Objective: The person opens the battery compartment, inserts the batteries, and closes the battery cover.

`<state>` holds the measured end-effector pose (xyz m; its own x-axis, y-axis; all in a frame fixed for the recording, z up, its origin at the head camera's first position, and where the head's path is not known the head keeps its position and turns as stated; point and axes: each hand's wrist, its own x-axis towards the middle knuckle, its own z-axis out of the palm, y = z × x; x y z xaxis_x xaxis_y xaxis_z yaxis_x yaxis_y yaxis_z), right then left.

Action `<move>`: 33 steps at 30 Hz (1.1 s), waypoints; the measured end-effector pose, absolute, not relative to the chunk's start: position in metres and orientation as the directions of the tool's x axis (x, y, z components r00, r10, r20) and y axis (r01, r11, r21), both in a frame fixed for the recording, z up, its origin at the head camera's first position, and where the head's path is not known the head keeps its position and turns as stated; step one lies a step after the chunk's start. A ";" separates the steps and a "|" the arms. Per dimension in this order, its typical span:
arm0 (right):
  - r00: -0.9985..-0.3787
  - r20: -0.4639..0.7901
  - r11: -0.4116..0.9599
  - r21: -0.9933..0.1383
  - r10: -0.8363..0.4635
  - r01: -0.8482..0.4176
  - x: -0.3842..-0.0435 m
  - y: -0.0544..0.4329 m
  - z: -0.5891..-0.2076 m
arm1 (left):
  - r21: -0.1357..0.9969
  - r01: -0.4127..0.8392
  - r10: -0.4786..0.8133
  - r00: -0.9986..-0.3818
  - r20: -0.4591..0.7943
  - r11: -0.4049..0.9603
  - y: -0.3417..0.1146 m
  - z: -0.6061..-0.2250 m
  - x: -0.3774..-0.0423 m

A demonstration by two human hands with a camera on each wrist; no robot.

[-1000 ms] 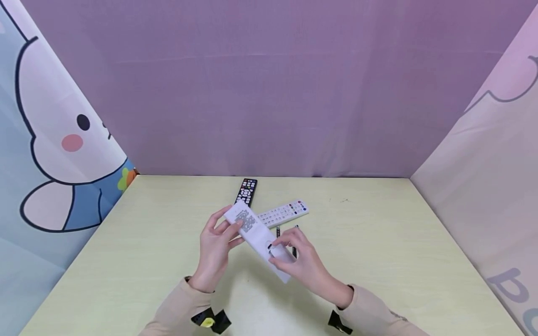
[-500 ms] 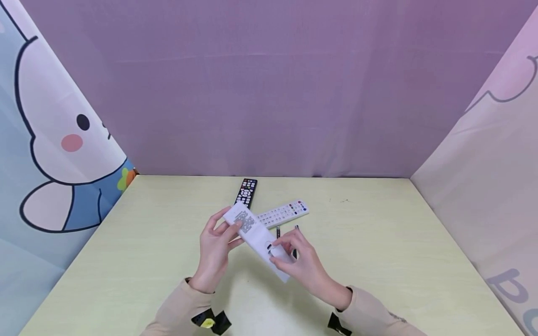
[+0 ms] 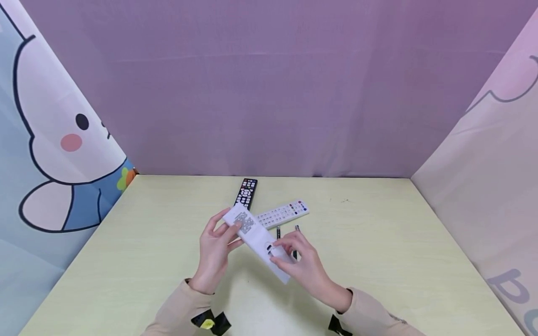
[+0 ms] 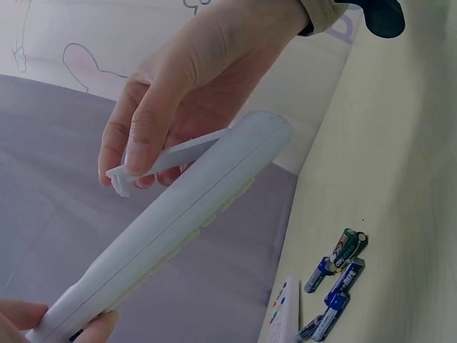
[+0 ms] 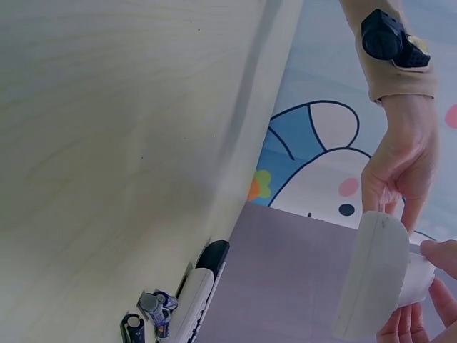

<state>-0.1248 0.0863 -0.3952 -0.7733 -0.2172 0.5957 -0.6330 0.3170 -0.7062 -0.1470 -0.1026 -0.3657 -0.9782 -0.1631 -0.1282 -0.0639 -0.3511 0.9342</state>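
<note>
A white remote control (image 3: 252, 232) is held above the table, its labelled back facing up. My left hand (image 3: 215, 252) grips its far end, thumb on the back and fingers underneath. At the near end, my right hand (image 3: 306, 265) pinches the battery cover (image 4: 187, 152) between thumb and fingers. The left wrist view shows that cover tilted up at its clip end, its other end still against the remote near the tip. From the right wrist view the raised cover stands out beside the remote's body. The battery compartment's inside is mostly hidden.
Behind the held remote, a second white remote (image 3: 284, 213) and a black remote (image 3: 246, 190) lie buttons up on the pale table (image 3: 370, 242). Several batteries (image 4: 335, 289) lie close together near the white one, partly hidden by my right hand in the head view. A purple curtain hangs behind.
</note>
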 end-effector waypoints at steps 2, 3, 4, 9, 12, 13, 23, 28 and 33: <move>-0.769 0.603 0.314 -0.704 -0.211 -0.637 -0.125 0.086 -0.395 | 0.933 -0.061 -0.164 -0.978 -0.126 -0.354 -0.102 -0.366 -0.147; -0.771 0.603 0.308 -0.707 -0.207 -0.636 -0.125 0.087 -0.395 | 0.933 -0.061 -0.165 -0.978 -0.127 -0.356 -0.102 -0.366 -0.147; -0.772 0.603 0.305 -0.710 -0.203 -0.635 -0.125 0.087 -0.394 | 0.932 -0.061 -0.165 -0.978 -0.127 -0.358 -0.102 -0.366 -0.147; -0.792 0.580 0.300 -0.734 -0.193 -0.610 -0.127 0.091 -0.393 | 0.929 -0.070 -0.170 -0.975 -0.140 -0.364 -0.102 -0.367 -0.148; -0.799 0.568 0.313 -0.736 -0.197 -0.600 -0.129 0.094 -0.393 | 0.928 -0.073 -0.174 -0.974 -0.145 -0.366 -0.103 -0.368 -0.149; -0.800 0.566 0.316 -0.736 -0.198 -0.599 -0.130 0.096 -0.393 | 0.928 -0.074 -0.175 -0.974 -0.146 -0.365 -0.103 -0.368 -0.149; -0.822 0.534 0.330 -0.753 -0.201 -0.569 -0.142 0.114 -0.389 | 0.930 -0.079 -0.167 -0.975 -0.147 -0.358 -0.108 -0.370 -0.150; -0.837 0.506 0.353 -0.759 -0.209 -0.547 -0.151 0.129 -0.389 | 0.931 -0.093 -0.174 -0.971 -0.163 -0.354 -0.112 -0.370 -0.150; -0.876 0.438 0.399 -0.780 -0.202 -0.482 -0.160 0.145 -0.390 | 0.929 -0.101 -0.176 -0.969 -0.172 -0.356 -0.117 -0.372 -0.150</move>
